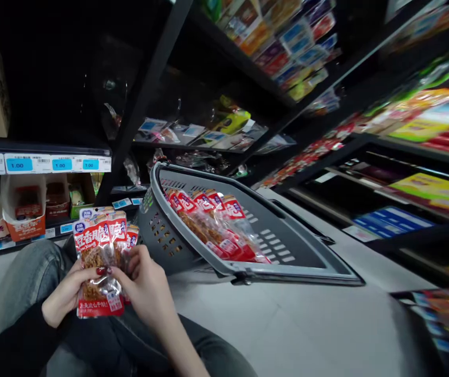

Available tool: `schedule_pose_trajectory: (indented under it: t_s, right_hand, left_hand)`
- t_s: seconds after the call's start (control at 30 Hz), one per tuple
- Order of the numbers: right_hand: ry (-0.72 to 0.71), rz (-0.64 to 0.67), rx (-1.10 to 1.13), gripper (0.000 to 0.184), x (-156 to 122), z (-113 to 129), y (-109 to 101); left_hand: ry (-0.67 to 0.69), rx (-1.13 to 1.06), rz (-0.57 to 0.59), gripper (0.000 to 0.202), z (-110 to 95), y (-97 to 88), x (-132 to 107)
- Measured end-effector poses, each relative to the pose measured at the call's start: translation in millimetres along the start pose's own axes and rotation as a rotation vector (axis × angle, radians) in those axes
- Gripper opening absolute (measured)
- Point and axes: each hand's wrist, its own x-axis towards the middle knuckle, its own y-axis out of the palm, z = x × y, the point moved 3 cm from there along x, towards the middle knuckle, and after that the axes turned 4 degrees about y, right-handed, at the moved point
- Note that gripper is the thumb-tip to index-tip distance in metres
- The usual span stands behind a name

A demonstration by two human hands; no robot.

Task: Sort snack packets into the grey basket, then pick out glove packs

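Note:
Several red-and-clear snack packets (99, 241) are bunched together above my lap, brown food showing through their clear fronts. My left hand (69, 290) grips them from the left, thumb pressed across the front packet. On the other side my right hand (141, 280) pinches the packets, its thumb meeting the left thumb and its fingers curled at their right edge. Just to the right, a grey plastic basket (185, 262) stands tilted on the floor. Inside it lies a row of matching snack packets (212, 225).
Dark shelving (145, 78) rises ahead, with price labels (57, 163) along its left edge. Small open cartons (23, 207) sit on the low left shelf. Blurred shelves of bright packages (432, 125) run along the right. Pale floor tiles (287, 324) lie below the basket.

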Motion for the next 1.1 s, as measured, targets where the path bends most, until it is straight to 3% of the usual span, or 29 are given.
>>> schedule_pose_trajectory:
  t_s: [0.1, 0.2, 0.33, 0.43, 0.6, 0.77, 0.9, 1.1]
  right_hand:
    - [0.086, -0.075, 0.176, 0.036, 3, -7, 19]
    - [0.102, -0.059, 0.291, 0.043, 2, -9, 26]
    - [0.035, 0.017, 0.397, 0.037, -1, -12, 39]
    - [-0.012, -0.025, 0.444, 0.032, -5, -18, 46]
    - [-0.054, -0.261, 0.298, 0.03, -13, -26, 47]
    - [-0.133, -0.218, 0.259, 0.036, -18, -23, 49]
    - [-0.035, -0.24, 0.413, 0.018, -20, -26, 47]
    - [0.079, -0.275, 0.509, 0.016, -23, -33, 42]
  left_hand:
    - [0.057, 0.02, 0.027, 0.041, -1, -2.1, 3]
    - [0.103, 0.031, -0.006, 0.041, -3, -4.4, 4]
    - [0.082, -0.012, -0.063, 0.042, 1, -8.8, 5]
    - [0.069, -0.062, -0.09, 0.037, 8, -13.0, 6]
    - [0.043, -0.085, -0.077, 0.037, 15, -13.3, 8]
    - [0.087, -0.034, -0.082, 0.038, 13, -9.8, 7]
    - [0.092, 0.004, -0.085, 0.043, 15, -11.7, 7]
    - [0.09, 0.067, -0.072, 0.056, 10, -5.4, 5]
